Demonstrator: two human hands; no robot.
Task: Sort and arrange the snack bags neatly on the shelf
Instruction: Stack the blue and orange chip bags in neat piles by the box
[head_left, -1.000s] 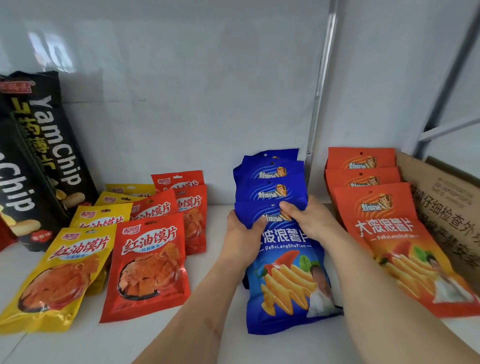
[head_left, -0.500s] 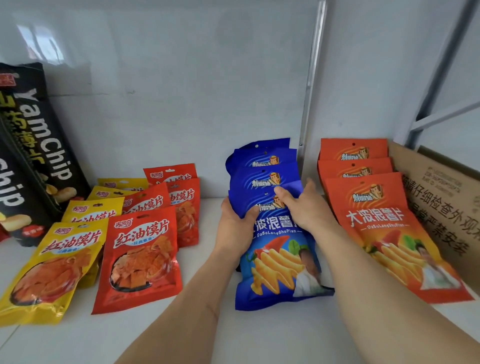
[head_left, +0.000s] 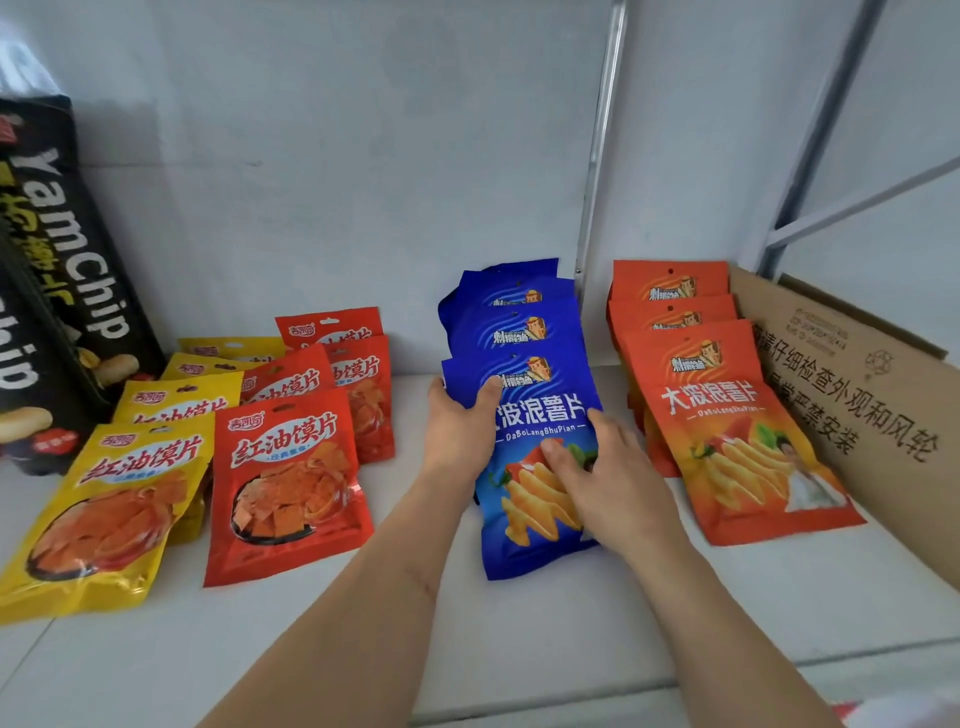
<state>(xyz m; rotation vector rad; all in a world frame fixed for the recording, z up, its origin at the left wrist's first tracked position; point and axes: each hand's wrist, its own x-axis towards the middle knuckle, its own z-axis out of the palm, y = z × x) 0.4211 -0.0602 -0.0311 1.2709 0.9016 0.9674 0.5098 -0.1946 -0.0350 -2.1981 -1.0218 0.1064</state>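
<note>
Snack bags mostly sorted by kind; the blue row is being squared up.

From the left: black YamChip bags (head_left: 67, 291) lean against the back wall, then a yellow row (head_left: 104, 509) and a red row (head_left: 288, 483) lie shingled front to back on the shelf (head_left: 519, 639), though a few of their rear bags overlap crookedly. In the middle, the left hand (head_left: 457, 431) pinches the upper left edge of the front blue bag (head_left: 545, 415), thumb on its face, while the right hand (head_left: 608, 483) lies on the bag's printed front with fingers loosely bent, pressing, not clasping. The blue row (head_left: 514, 322) behind fans slightly. To the right an orange row (head_left: 717, 415) looks tidy beside a cardboard box (head_left: 857, 405). What is left, I judge, is straightening the blue stack and the rear left bags.
</note>
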